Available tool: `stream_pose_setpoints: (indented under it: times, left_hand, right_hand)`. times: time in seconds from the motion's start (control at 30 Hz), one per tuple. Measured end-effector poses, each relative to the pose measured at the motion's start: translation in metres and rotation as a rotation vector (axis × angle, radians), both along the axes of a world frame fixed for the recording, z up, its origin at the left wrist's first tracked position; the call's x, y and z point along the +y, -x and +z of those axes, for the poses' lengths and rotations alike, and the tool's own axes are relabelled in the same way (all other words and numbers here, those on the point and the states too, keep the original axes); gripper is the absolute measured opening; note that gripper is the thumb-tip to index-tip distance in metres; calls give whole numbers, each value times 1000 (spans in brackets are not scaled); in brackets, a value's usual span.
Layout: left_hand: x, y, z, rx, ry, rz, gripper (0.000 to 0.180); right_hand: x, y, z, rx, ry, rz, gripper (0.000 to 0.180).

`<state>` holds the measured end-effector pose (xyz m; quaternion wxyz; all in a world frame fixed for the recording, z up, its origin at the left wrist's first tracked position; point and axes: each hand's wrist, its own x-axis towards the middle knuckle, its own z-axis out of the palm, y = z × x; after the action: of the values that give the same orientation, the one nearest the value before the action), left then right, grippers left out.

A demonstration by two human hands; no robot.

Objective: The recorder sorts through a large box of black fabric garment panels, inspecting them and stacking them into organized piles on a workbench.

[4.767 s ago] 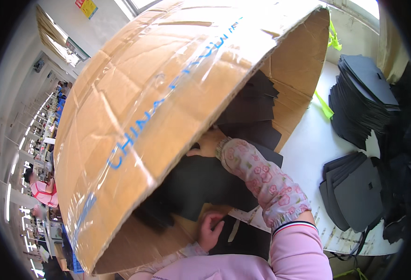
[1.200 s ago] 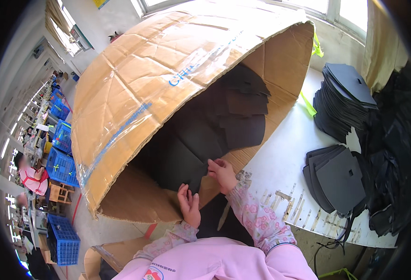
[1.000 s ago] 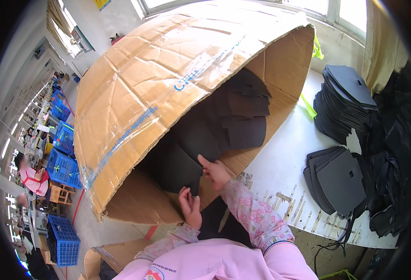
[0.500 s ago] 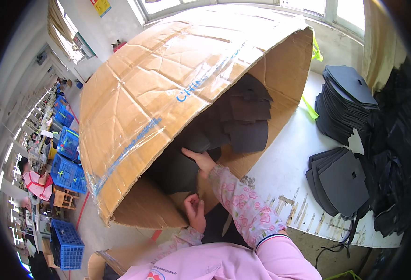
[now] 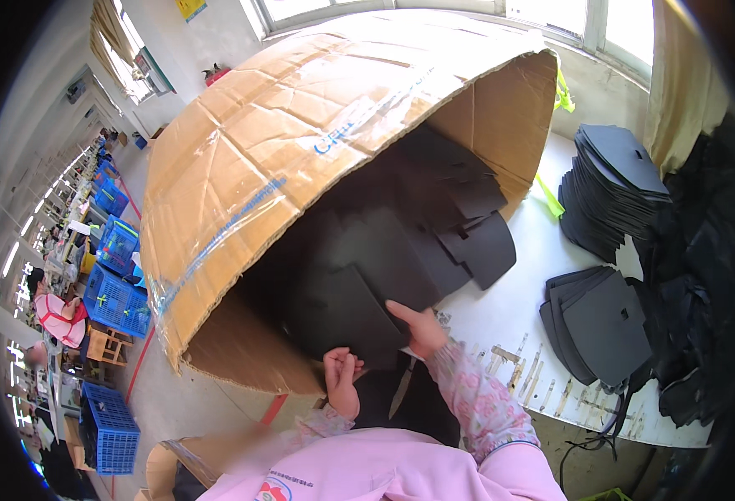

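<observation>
A large cardboard box lies tipped on its side, its mouth facing me. Inside it are many flat black panels, overlapping one another, some sticking out over the box's lower edge. My right hand is closed on the right edge of one black panel, thumb on top. At that panel's near edge my left hand has its fingers curled; whatever they hold, if anything, is hidden. The deep inside of the box is dark.
The white table on the right bears a tall stack of black panels and a smaller stack. Dark fabric is heaped at the far right. Blue crates and a person in pink are at the left.
My right hand has moved right and toward me, bringing a panel's edge toward the box's mouth. Panels have slid further out. My left hand has shifted slightly left.
</observation>
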<state>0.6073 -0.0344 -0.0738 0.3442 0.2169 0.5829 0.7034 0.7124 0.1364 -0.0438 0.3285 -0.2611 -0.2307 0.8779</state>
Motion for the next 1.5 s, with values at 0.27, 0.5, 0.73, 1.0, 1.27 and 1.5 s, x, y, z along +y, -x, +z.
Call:
stream_pose_setpoints:
  times: [0.27, 0.5, 0.73, 1.0, 1.27, 1.5]
  left_hand:
    - [3, -29, 11, -48, 80, -471, 38]
    - [29, -16, 12, 1004, 178, -146, 82]
    - [27, -2, 15, 794, 235, -289, 92]
    - [25, 2, 48, 144, -53, 29, 78]
    - [23, 7, 55, -204, -123, 114, 63]
    - [17, 6, 58, -267, -345, 22, 50]
  right_hand:
    - [-61, -110, 8, -62, 35, -338, 43]
    - [-96, -143, -25, -75, 94, -503, 43]
    - [-88, -129, -19, -27, 125, -425, 34]
    - [-70, -93, -50, 83, 90, -246, 26]
    - [-42, -75, 10, -17, -308, -150, 32]
    - [-16, -74, 78, -19, -629, -90, 39]
